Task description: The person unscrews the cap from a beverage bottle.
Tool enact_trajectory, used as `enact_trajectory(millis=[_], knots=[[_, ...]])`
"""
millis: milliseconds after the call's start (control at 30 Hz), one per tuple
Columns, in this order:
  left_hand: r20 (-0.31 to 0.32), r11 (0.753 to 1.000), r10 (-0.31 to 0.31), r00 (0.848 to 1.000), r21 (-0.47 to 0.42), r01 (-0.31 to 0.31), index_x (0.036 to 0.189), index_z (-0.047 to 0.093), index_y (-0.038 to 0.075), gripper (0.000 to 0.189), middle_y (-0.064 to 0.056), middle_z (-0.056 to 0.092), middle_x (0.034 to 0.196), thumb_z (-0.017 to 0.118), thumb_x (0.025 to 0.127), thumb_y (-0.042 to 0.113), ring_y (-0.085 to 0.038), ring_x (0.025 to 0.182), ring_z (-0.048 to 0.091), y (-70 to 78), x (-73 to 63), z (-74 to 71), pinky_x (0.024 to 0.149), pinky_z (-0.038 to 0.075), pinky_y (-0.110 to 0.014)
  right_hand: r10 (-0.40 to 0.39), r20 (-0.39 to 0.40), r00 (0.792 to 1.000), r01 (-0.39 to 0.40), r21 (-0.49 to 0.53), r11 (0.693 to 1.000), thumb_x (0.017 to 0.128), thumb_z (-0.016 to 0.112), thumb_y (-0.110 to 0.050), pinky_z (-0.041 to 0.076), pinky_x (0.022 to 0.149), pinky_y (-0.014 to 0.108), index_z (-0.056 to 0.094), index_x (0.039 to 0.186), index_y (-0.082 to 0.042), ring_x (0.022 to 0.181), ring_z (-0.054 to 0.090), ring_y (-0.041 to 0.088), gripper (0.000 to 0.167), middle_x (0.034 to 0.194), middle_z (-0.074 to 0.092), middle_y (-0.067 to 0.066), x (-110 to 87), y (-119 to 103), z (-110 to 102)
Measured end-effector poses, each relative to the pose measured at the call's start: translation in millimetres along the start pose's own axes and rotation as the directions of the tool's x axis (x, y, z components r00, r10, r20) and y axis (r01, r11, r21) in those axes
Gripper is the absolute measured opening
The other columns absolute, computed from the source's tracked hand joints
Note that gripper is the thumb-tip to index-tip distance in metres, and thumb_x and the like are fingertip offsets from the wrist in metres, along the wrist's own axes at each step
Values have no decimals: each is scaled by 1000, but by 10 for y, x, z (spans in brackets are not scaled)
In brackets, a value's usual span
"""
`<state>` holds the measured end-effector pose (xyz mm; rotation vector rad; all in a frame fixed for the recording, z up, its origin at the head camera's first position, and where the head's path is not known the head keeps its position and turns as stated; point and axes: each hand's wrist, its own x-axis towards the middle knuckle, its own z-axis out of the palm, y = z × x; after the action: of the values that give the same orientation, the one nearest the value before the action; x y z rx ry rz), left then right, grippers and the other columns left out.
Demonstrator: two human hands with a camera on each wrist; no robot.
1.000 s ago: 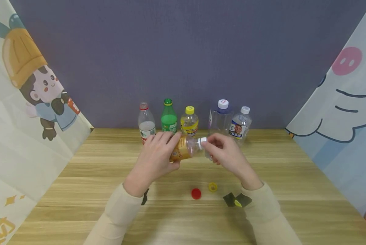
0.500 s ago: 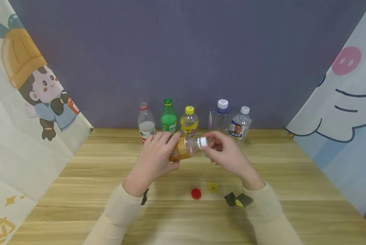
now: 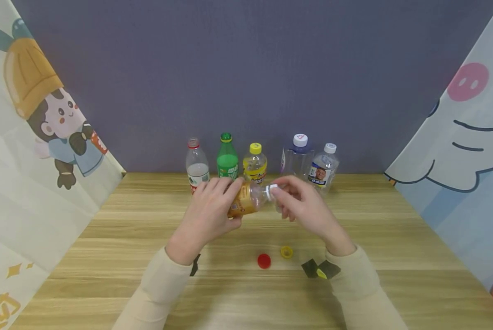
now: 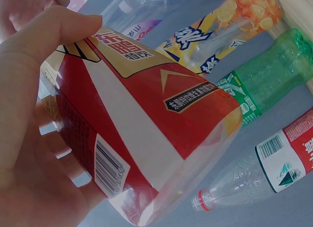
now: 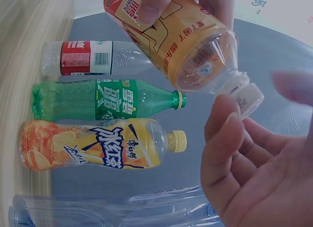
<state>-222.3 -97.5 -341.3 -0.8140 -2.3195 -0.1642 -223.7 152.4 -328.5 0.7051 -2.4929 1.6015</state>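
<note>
My left hand (image 3: 211,208) grips a plastic drink bottle (image 3: 242,201) with a gold and red label. It is tilted nearly onto its side above the table, its neck towards the right. At that neck, the thumb and fingers of my right hand (image 3: 306,206) are at the white cap (image 3: 272,191), which sits on the mouth. In the right wrist view the thumb touches the cap (image 5: 248,100), while a blurred finger (image 5: 293,87) shows apart from it. The left wrist view shows the bottle's red lower side and barcode (image 4: 110,168), the left thumb lying across the label.
Along the back wall stand a clear bottle with a red ring (image 3: 197,167), a green bottle (image 3: 227,158), a yellow-capped bottle (image 3: 255,162) and two white-capped ones (image 3: 300,158). A red cap (image 3: 264,261), a yellow cap (image 3: 286,252) and dark scraps (image 3: 320,269) lie on the table (image 3: 106,256).
My right thumb and fingers shift on the white cap; the thumb, lower half a second ago, now lies over the cap. The left hand and its bottle stay in place.
</note>
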Motion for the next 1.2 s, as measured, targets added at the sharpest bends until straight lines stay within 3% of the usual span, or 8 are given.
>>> enact_trajectory(millis=[133, 367, 500, 1000, 1200], knots=[[-3, 1000, 4, 1000, 5, -4, 134, 58, 9, 78, -9, 65, 115, 89, 66, 31, -30, 104, 62, 0, -2, 4, 79, 50, -43, 17, -32, 999, -16, 15, 1000, 105, 56, -27, 53, 50, 34, 63, 121, -1, 62, 60, 24, 32, 82, 63, 15, 3, -8, 22], [-5, 1000, 9, 1000, 9, -9, 134, 58, 9, 78, -9, 65, 114, 89, 65, 31, -30, 103, 62, -1, -3, 8, 78, 50, -43, 7, -53, 999, -7, 13, 1000, 104, 59, -22, 53, 49, 35, 63, 119, 0, 61, 59, 22, 27, 81, 62, 20, 14, 14, 42], [-3, 1000, 8, 1000, 6, -8, 134, 58, 9, 78, -9, 65, 115, 89, 66, 31, -30, 103, 62, 0, -4, 8, 78, 50, -43, 0, -55, 998, 0, 9, 1000, 102, 62, -20, 53, 49, 34, 63, 121, 1, 61, 58, 21, 28, 81, 61, 15, 12, 22, 39], [6, 1000, 3, 1000, 4, -3, 135, 58, 8, 80, -10, 65, 116, 90, 66, 32, -31, 104, 62, 2, -5, 3, 79, 50, -43, -22, -38, 999, 21, -22, 1000, 98, 66, -15, 54, 54, 32, 63, 122, -1, 72, 62, 30, 28, 96, 62, 13, -7, 28, 19], [6, 1000, 2, 1000, 7, -2, 135, 58, 9, 78, -10, 65, 117, 89, 67, 32, -30, 105, 62, -3, -8, 12, 79, 50, -43, -34, -28, 999, 33, -25, 999, 94, 69, -10, 55, 55, 31, 63, 123, -1, 75, 61, 26, 31, 100, 63, 14, -8, 22, 8]])
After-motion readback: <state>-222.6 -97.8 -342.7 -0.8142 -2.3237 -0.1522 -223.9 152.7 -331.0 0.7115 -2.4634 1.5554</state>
